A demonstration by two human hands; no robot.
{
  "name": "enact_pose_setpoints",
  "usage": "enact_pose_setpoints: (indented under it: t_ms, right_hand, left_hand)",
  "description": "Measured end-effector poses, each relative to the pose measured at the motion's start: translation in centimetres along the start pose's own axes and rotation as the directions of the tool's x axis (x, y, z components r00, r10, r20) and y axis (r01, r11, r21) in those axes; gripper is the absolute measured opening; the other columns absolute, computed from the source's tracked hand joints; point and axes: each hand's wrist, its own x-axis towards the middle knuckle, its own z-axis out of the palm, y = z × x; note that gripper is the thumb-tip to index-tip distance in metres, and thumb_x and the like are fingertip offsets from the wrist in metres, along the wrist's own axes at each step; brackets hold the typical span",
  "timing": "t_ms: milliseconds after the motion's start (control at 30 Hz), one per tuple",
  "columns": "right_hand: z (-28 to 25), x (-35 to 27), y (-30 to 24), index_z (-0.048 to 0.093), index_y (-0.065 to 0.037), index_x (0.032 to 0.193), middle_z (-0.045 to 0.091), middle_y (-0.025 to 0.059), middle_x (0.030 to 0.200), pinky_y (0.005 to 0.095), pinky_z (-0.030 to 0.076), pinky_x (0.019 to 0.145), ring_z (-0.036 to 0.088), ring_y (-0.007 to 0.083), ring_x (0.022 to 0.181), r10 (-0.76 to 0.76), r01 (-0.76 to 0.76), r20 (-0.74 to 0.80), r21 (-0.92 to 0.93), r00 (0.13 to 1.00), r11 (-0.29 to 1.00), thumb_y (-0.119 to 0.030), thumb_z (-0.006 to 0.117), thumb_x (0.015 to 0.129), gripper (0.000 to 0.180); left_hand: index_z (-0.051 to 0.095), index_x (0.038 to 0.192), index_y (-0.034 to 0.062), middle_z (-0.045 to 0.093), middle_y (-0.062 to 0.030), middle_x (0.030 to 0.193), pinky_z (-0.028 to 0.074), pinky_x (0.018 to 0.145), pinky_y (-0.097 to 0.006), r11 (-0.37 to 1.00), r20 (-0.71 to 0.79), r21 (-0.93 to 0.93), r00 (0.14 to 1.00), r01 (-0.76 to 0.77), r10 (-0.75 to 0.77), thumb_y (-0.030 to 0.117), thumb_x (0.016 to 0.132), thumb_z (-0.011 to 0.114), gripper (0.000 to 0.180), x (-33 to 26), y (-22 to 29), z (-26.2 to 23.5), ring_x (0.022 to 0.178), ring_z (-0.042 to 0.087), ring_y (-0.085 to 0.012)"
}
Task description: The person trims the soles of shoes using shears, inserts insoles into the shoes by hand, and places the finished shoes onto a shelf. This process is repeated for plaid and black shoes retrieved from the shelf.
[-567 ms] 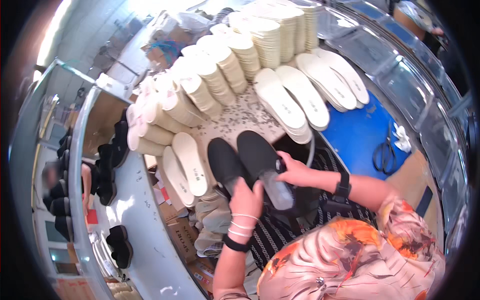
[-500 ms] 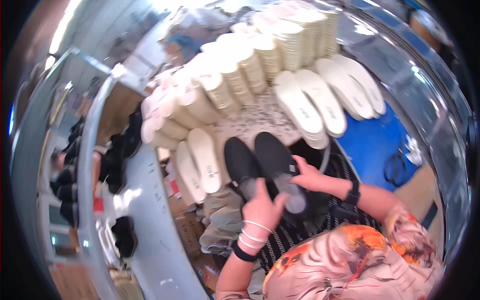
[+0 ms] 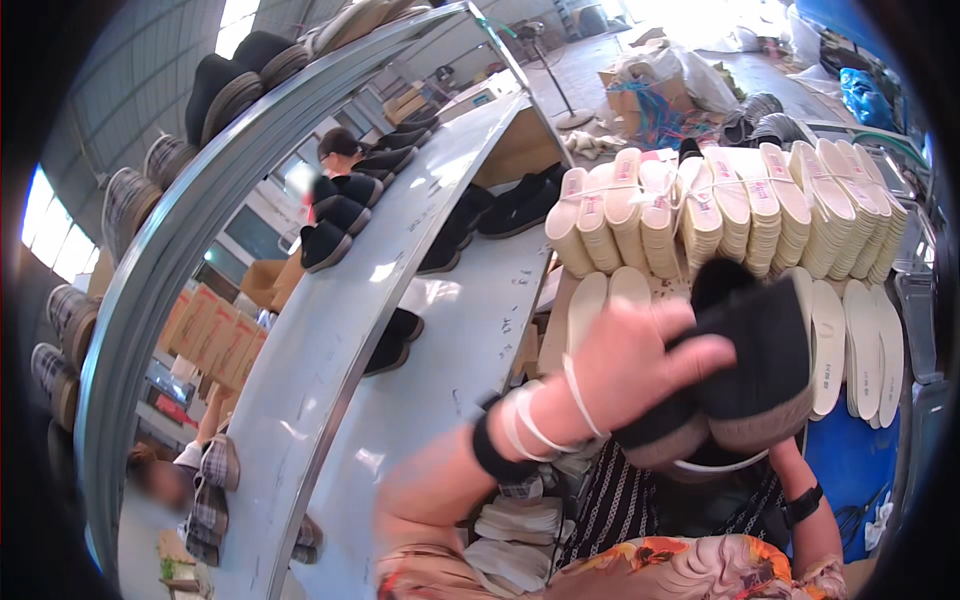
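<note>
Raised close in front of me is a pair of black slip-on shoes (image 3: 765, 365) with brownish soles, their heel ends toward me. My left hand (image 3: 635, 365) lies across the left shoe, thumb and forefinger against the black upper; its other fingers are hidden. Behind the right shoe, my right hand (image 3: 787, 455) shows only near the wrist, and its fingers are covered by the shoe it supports. Cream insoles (image 3: 858, 345) lie in pairs beyond the shoes. Farther back stand tied stacks of cream insoles (image 3: 745, 205).
A metal shelf rack (image 3: 330, 415) on my left carries black shoes (image 3: 325, 240) and checked shoes (image 3: 212, 495). Two other people are beyond the rack. A blue surface (image 3: 850, 465) lies at right, and white cloth-like pieces (image 3: 515, 540) are piled below my left arm.
My view has swung left, bringing the shelf rack further in. The black shoes have been lifted nearer and tipped, so their soles show. My left hand has moved up across them.
</note>
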Motion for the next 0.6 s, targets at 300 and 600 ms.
enact_pose_setpoints:
  t_ms: [300, 600]
  right_hand:
    - [2.1, 2.3, 2.9, 0.064, -0.003, 0.095, 0.064, 0.0179, 0.089, 0.0406, 0.049, 0.077, 0.061, 0.0344, 0.083, 0.181, 0.375, 0.382, -0.924, 0.906, 0.073, -0.038, 0.064, 0.072, 0.042]
    - [1.1, 1.9, 3.5, 0.066, -0.005, 0.084, 0.064, 0.0185, 0.077, 0.0428, 0.051, 0.071, 0.063, 0.0344, 0.076, 0.516, 0.279, 0.298, -0.953, 0.803, 0.116, -0.044, 0.059, 0.072, 0.042]
  left_hand:
    - [0.061, 0.070, -0.0028, 0.057, -0.0161, 0.058, 0.045, 0.055, -0.032, 0.715, -0.274, 0.652, 0.958, 0.253, -0.088, 0.041, 0.078, 0.065, 0.045, 7.1, 1.9, -16.9, 0.051, 0.054, -0.0237]
    - [0.064, 0.080, 0.0019, 0.062, -0.0225, 0.077, 0.047, 0.068, -0.043, 0.270, -0.286, 0.918, 0.957, 0.289, -0.052, 0.053, 0.080, 0.055, 0.052, 18.6, -21.5, -28.4, 0.075, 0.059, -0.0399]
